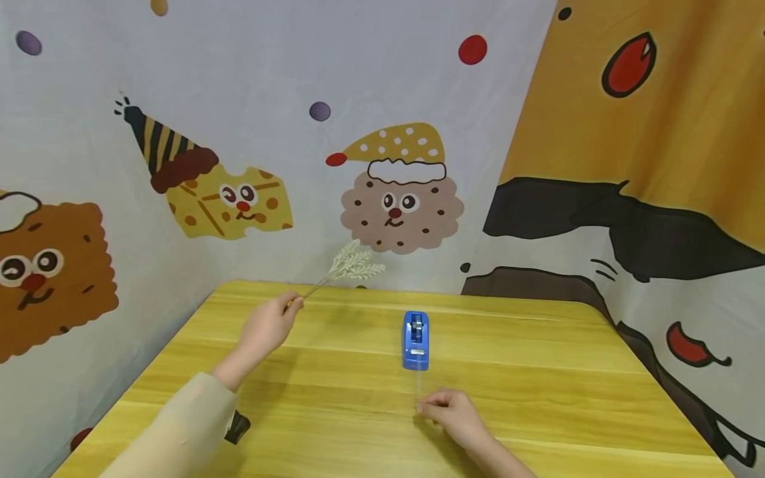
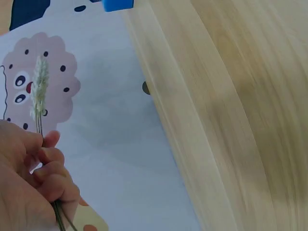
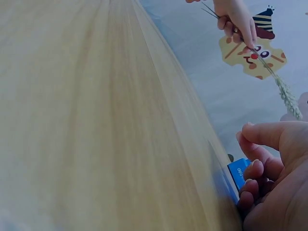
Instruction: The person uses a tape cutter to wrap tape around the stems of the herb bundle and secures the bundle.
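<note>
My left hand grips the thin stems of a pale, cream-coloured flower sprig and holds it above the table's left side. In the left wrist view the fingers curl round the stems, and the flower head points away from the hand. A blue tape dispenser rests on the table, right of the sprig. From its near end a clear strip of tape runs toward me. My right hand pinches that strip's end between thumb and forefinger, low over the table.
A small black object lies on the wooden table beside my left sleeve, partly hidden by it. Behind the table hangs a printed cloth with cartoon figures, which also runs down both sides.
</note>
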`<state>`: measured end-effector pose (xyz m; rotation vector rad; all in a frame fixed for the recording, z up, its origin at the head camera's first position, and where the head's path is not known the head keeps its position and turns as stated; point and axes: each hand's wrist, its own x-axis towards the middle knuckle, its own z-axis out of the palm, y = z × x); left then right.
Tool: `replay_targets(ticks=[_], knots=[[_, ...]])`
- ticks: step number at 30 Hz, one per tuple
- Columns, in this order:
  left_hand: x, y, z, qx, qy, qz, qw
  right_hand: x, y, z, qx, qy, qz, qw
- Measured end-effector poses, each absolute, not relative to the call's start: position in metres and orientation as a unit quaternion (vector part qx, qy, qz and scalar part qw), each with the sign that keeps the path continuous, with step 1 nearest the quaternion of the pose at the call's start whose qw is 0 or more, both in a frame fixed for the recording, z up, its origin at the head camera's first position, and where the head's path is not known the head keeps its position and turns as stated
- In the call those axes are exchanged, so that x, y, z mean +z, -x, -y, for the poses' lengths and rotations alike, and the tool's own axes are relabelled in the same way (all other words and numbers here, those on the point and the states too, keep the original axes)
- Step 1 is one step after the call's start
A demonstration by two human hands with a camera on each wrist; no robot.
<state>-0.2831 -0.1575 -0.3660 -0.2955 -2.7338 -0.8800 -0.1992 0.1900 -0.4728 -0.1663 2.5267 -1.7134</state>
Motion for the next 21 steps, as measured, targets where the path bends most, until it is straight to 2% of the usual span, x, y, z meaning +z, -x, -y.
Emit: replay_targets(ticks=[8, 21], knots=[[-0.366, 0.262, 0.17, -0.32, 0.149, 0.927, 0.128, -0.469, 0.196, -0.19, -0.582, 0.046, -0.81, 0.057], [-0.368, 0.219, 0.191, -0.235, 0.211, 0.947, 0.059, -0.445, 0.201, -0.194, -0.609, 0.024, -0.787, 0.097]])
